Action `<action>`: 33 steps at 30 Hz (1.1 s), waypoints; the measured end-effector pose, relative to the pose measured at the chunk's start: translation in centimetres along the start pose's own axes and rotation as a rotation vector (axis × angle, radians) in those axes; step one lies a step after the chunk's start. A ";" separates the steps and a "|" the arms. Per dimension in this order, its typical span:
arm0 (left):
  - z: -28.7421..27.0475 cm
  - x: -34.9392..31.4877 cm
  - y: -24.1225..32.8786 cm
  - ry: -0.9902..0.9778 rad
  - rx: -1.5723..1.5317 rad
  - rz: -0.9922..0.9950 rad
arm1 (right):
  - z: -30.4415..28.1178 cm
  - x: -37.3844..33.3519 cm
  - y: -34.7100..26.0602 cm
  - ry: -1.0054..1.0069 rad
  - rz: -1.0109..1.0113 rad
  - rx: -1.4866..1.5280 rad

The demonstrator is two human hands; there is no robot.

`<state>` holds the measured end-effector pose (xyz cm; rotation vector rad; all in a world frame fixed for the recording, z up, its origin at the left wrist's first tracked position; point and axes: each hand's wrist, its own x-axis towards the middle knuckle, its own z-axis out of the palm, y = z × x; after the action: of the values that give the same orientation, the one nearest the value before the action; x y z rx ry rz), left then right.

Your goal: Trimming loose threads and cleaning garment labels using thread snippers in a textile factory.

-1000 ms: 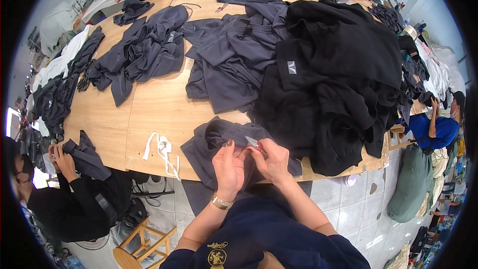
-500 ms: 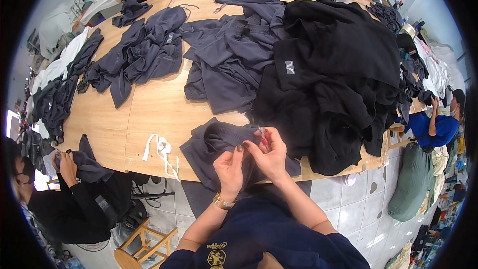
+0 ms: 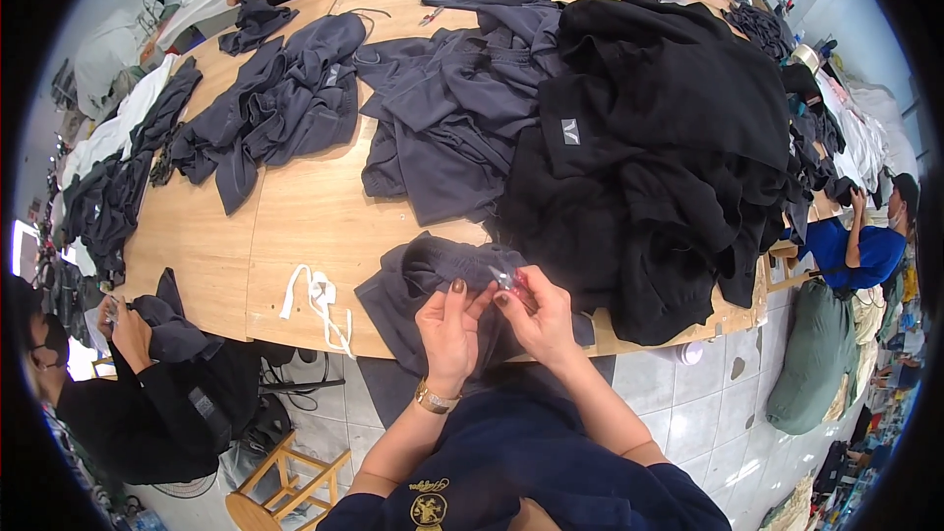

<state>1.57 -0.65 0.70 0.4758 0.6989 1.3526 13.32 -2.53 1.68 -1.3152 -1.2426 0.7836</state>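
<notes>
Between thumb and fingers of my right hand [image 3: 547, 323], red-handled metal snips [image 3: 517, 283] are clamped, just beside my left hand [image 3: 449, 334]; whether its fingertips pinch anything, I can't tell. Under my 2 hands, a crumpled charcoal-grey cloth garment [image 3: 415, 267] lies on the pale wooden table [image 3: 305, 216], near tangled white cord [image 3: 323, 297]. I judge this close snipping work, calling next for clear fingertips.

Has pale bluish-white walls [image 3: 841, 12], a floor of light square tiles [image 3: 703, 418], glossy with light toward lower right, and a broad light-wood table [image 3: 305, 206] with a wooden stool [image 3: 261, 509] near its left side.
</notes>
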 end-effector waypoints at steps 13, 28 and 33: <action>-0.8 -0.3 -0.8 0.046 0.091 0.079 | 0.6 1.2 0.3 0.038 -0.414 -0.328; -1.3 -0.1 -1.3 -0.076 0.237 0.136 | 1.1 0.6 2.3 0.206 0.026 0.097; -1.8 -0.3 -1.5 0.006 0.459 0.195 | 0.6 1.0 0.7 0.014 -0.487 -0.388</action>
<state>1.35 -1.38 -1.53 0.9256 0.9936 1.3730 13.12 -1.33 1.08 -1.2348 -1.6743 0.1905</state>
